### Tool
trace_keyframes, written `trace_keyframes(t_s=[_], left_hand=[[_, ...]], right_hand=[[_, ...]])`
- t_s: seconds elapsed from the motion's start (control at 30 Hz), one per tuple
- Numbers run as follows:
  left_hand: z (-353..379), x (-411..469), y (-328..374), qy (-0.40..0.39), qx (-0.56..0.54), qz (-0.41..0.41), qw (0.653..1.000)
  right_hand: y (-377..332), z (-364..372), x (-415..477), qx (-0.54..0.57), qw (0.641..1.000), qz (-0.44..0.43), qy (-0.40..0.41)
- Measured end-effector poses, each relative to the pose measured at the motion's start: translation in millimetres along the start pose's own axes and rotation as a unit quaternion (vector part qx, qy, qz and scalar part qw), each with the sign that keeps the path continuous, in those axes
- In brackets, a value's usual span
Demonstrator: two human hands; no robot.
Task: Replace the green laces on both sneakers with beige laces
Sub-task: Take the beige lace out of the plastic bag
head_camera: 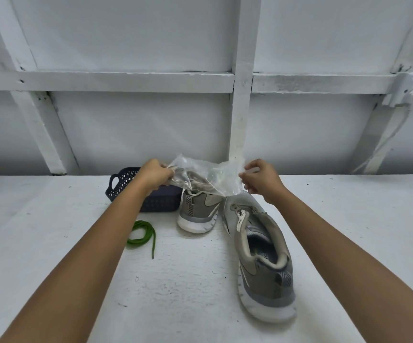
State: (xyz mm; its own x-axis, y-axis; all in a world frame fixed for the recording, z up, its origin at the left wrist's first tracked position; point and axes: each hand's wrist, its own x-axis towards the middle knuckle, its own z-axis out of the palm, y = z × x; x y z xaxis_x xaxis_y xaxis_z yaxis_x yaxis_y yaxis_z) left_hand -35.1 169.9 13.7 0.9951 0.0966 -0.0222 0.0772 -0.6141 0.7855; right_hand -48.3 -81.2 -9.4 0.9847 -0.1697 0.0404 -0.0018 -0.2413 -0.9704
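- One dark blue basket (pixel 123 180) is seen on the white table (pixel 52 243), just behind and under the left hand; its inside is hidden by the wrist.
- One coil of green lace (pixel 142 235) is laid on the table below the left forearm, well nearer to the person than the left hand. It cannot be told whether one lace or two are in the coil.
- The left hand (pixel 154 175) is raised above the table, and its fingers are curled round the left edge of one clear plastic bag (pixel 210 178).
- The bag is held stretched between the two hands, and beige laces (pixel 195 180) are seen bundled inside it, nearer to the left hand. Their number cannot be counted.
- Two grey sneakers are counted. The far sneaker (pixel 198 214) is stood under the bag, between the hands, with its heel toward the person and its front covered by the bag.
- The near sneaker (pixel 262 263) is placed below the right hand, under the right forearm, and no lace is seen in its eyelets.
- The right hand (pixel 260 180) is kept apart from the left one, and the right edge of the bag is pinched by its fingertips.
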Motion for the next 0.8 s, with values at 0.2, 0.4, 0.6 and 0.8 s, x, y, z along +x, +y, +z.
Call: trace_keyframes(t_s=[0.2,0.4,0.6,0.8], left_hand=[[-0.9,-3.1,4.8,0.035,-0.194,0.067,0.978],[3.1,-11.4,16.0,0.017,-0.299,0.124,0.946],[7.2,-11.9,17.8,-0.003,-0.331,0.147,0.932],[11.8,-9.9,16.9,-0.007,-0.337,0.148,0.93]], right_hand=[[-5.0,-4.7,-0.4,0.196,0.972,0.116,-0.05],[-6.7,-0.3,2.7,0.217,0.956,0.191,-0.054],[-5.3,-3.4,3.3,0.234,0.946,0.169,-0.147],[-0.9,-0.7,7.8,0.224,0.948,0.168,-0.149]])
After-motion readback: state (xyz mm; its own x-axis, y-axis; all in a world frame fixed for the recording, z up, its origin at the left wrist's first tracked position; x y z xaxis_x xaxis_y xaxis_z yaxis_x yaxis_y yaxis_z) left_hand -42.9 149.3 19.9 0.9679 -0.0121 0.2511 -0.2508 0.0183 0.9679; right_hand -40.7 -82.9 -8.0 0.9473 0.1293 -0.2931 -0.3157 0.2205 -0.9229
